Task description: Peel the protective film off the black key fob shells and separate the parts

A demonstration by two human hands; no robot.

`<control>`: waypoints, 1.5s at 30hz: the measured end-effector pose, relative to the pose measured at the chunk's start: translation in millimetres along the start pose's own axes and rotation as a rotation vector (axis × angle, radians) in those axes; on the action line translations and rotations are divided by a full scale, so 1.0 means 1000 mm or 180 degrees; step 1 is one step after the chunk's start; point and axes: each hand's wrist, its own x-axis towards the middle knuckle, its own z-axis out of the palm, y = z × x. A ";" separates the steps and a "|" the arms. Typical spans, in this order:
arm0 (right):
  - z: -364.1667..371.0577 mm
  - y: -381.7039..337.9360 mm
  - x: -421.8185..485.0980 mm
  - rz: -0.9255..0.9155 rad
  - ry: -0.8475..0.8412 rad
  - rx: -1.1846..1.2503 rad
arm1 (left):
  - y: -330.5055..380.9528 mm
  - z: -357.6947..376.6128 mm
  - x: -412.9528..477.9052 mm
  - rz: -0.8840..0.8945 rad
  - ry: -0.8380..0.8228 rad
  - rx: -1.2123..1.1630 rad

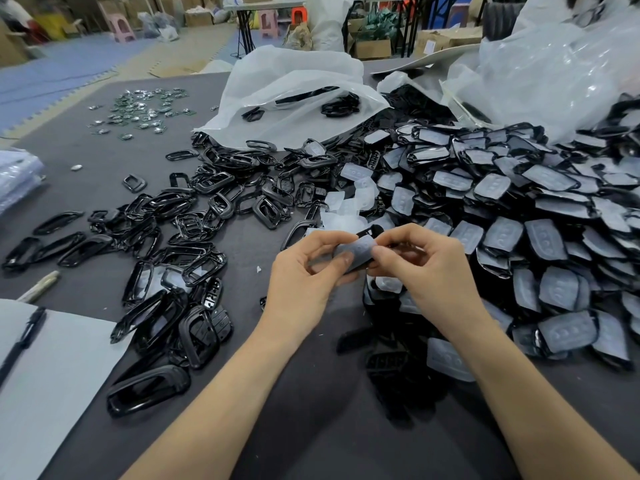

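Observation:
Both hands hold one black key fob shell (372, 232) above the middle of the dark table (311, 393). A translucent film (356, 247) covers the shell's face. My left hand (304, 275) pinches the film's left end between thumb and fingers. The shell's right end is gripped by my right hand (419, 268), thumb on the film's edge. A big heap of film-covered shells (519, 216) fills the right side. Bare black frames (180, 230) lie spread on the left. A few peeled films (349, 199) lie just beyond my hands.
A white plastic bag (287, 91) lies at the back centre, a clear bag (554, 71) at the back right. Small shiny metal parts (142, 109) are scattered at the back left. White paper (52, 375) with a black pen (24, 337) sits front left.

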 end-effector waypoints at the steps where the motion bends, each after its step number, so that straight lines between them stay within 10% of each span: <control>1: 0.000 0.001 0.000 -0.0036 0.0028 -0.0131 | -0.001 0.000 0.000 0.0020 0.0029 0.0045; 14: 0.011 0.004 -0.007 -0.1309 0.0312 -0.1052 | -0.006 0.000 -0.001 0.0526 0.0367 0.0701; 29: 0.006 0.001 0.000 -0.0084 0.0159 -0.0162 | -0.013 -0.007 0.002 0.0795 -0.0245 0.1473; 45: 0.005 0.001 0.001 0.0124 0.0108 0.0218 | -0.012 -0.005 0.004 0.0184 -0.0263 0.0479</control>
